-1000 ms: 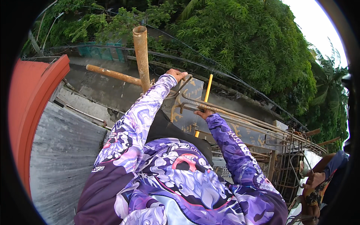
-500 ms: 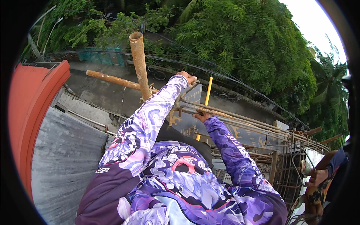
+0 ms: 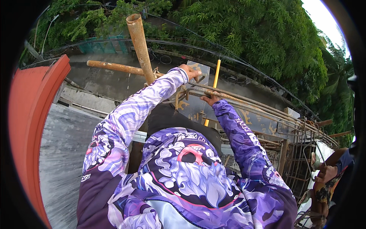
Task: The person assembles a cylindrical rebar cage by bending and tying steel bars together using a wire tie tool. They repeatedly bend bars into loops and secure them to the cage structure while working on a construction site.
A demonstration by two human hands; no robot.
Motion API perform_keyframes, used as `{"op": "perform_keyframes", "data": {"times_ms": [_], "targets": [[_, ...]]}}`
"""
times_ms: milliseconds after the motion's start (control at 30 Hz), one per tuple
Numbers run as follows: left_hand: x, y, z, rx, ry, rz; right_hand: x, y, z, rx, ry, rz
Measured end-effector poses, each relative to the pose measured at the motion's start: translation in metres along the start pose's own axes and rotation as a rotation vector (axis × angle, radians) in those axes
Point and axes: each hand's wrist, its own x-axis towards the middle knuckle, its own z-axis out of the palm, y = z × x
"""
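Largest first, we see a long bundle of steel bars point(image 3: 259, 108), its long axis sloping from about ten o'clock, by our hands, away toward four o'clock on the right. Beyond and beneath the near ends stands a dark sheet point(image 3: 192, 109) with tan markings. At ten o'clock from our left hand point(image 3: 190, 72) rises a thick rusted pipe point(image 3: 139, 42), well apart from the fingers; a slim yellow pole point(image 3: 217, 74) stands upright just past our right hand point(image 3: 211, 98), toward one o'clock.

Our right hand is the nearer one to the bundle: it lies right against the lower side, with the bars running off from it toward four o'clock. Its fingers are partly hidden there, so we cannot tell whether they close round a bar or only rest on it. Our left hand sits at eleven o'clock from the right, over the near ends, its fingers curled round a bent bar end point(image 3: 199, 78).

The bars look brown and rusty, ribbed, roughly parallel and close-set, with some near ends turned into hooks. Smallest of all, the bent piece is dark and rounded.
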Motion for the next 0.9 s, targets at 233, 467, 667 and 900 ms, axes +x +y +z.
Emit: {"op": "perform_keyframes", "data": {"times_ms": [233,467,667,900], "targets": [[-0.046,0.034,0.039,-0.547,-0.207,-0.427,-0.022,-0.026,-0.013,0.085,0.133,-0.13],[-0.041,0.028,0.0,-0.799,-0.186,-0.514,-0.016,-0.028,-0.019,0.002,0.088,-0.054],[-0.079,-0.019,0.002,-0.862,-0.164,-0.199,-0.021,-0.03,-0.027,-0.109,0.068,-0.144],[-0.127,-0.043,0.039,-0.553,0.216,0.268,-0.03,-0.037,-0.035,-0.219,0.148,-0.183]]}}
